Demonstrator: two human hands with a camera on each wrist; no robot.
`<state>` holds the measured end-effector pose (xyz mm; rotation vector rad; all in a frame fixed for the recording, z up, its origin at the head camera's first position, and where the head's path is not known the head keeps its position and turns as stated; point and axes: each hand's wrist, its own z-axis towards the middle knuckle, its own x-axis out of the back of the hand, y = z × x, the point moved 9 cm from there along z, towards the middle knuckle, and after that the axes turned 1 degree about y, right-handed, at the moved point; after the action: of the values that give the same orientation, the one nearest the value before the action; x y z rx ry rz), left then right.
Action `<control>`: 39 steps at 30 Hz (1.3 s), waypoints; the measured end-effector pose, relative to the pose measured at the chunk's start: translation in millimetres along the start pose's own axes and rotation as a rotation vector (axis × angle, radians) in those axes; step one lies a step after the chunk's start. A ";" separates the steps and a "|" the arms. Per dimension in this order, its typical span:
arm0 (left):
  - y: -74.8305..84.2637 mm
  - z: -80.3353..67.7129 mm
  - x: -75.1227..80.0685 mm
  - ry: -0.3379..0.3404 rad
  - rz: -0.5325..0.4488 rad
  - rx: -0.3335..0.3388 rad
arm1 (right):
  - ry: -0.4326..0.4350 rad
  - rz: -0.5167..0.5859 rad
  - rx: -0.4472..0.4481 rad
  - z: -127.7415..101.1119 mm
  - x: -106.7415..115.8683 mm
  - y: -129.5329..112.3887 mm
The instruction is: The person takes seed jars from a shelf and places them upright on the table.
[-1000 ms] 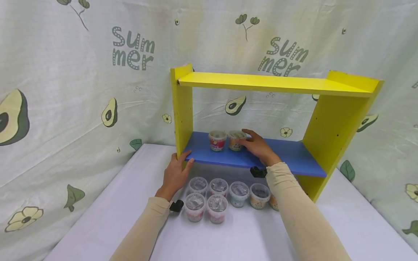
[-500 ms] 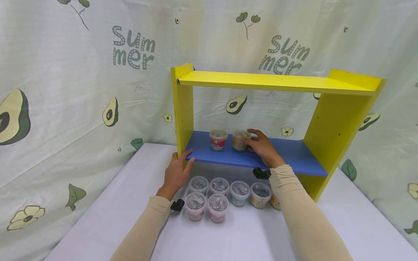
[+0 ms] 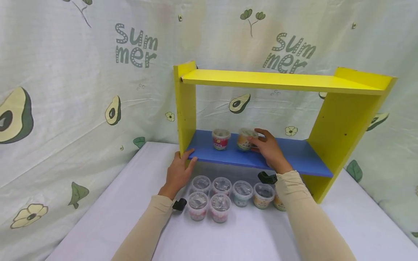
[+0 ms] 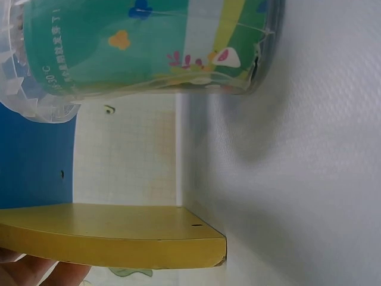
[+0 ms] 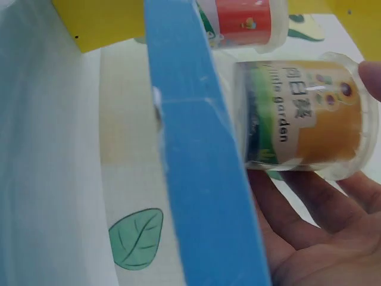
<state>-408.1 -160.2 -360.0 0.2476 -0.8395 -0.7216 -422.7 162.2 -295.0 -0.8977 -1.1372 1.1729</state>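
My right hand [image 3: 272,152] holds an orange-labelled clear plastic cup [image 3: 244,141] on the blue shelf board [image 3: 294,154], thumb on one side and fingers round the other. In the right wrist view the label on this cup [image 5: 324,125] reads "little garden" beside Chinese characters. To its left, with a gap between them, a red-labelled cup [image 3: 220,140] stands upright. My left hand [image 3: 177,172] grips the shelf unit at its front left corner, where the yellow side panel [image 3: 186,112] meets the blue board. In the left wrist view, fingers [image 4: 65,274] show behind this panel.
Several lidded cups stand on the white table below the board, including two pink ones in front [image 3: 197,208], a teal one [image 3: 242,194] and an orange one [image 3: 263,195]. The right forearm partly hides another orange cup [image 3: 279,203]. A yellow top board [image 3: 261,78] spans above.
My right hand has slid the orange cup to the right, widening its gap from the red cup. The left hand keeps its place on the shelf, while the head view has shifted slightly.
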 end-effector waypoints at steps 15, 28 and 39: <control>1.7 3.6 -3.4 -0.024 -0.006 0.016 | 0.033 0.201 0.079 -29.0 11.2 -6.7; -0.6 2.5 -3.0 -0.016 -0.003 0.017 | 0.025 0.187 0.155 -54.0 9.1 -10.8; 2.1 1.6 4.0 -0.014 -0.009 0.012 | 0.031 0.206 0.195 -80.3 2.7 -16.9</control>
<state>-406.5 -161.2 -355.6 0.2572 -0.8563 -0.7278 -340.6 164.4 -296.1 -0.8931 -0.9031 1.4071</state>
